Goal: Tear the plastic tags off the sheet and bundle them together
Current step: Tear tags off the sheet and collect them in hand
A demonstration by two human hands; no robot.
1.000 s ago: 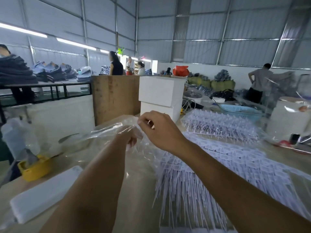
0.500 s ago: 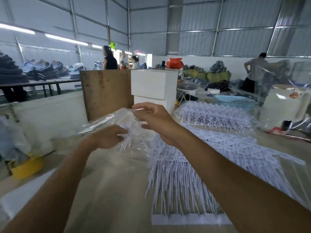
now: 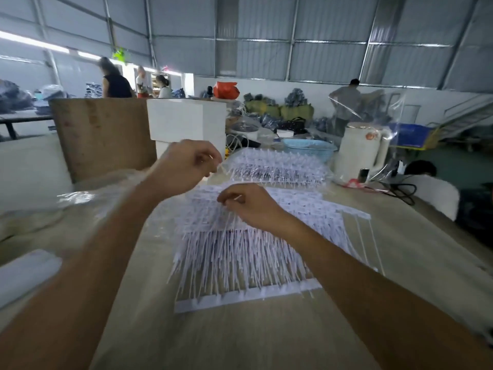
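Observation:
A sheet of white plastic tags (image 3: 240,257) lies on the table before me, its thin strands fanning toward me. My right hand (image 3: 248,206) rests on the sheet's upper part and pinches a thin tag between thumb and fingers. My left hand (image 3: 186,164) is raised above the sheet's far left corner, fingers curled, pinching the end of a thin white tag strand. A second bagged stack of tags (image 3: 277,166) lies further back.
Clear plastic wrap (image 3: 88,198) lies crumpled at the left. Behind stand a wooden board (image 3: 101,134), white boxes (image 3: 186,121), a blue basin (image 3: 309,148) and a white kettle (image 3: 360,150). A white block (image 3: 24,273) lies near left. People work in the background.
Both hands let go of the clear plastic wrap, which now lies at the left. They moved right and down onto the tag sheet and each now pinches a tag.

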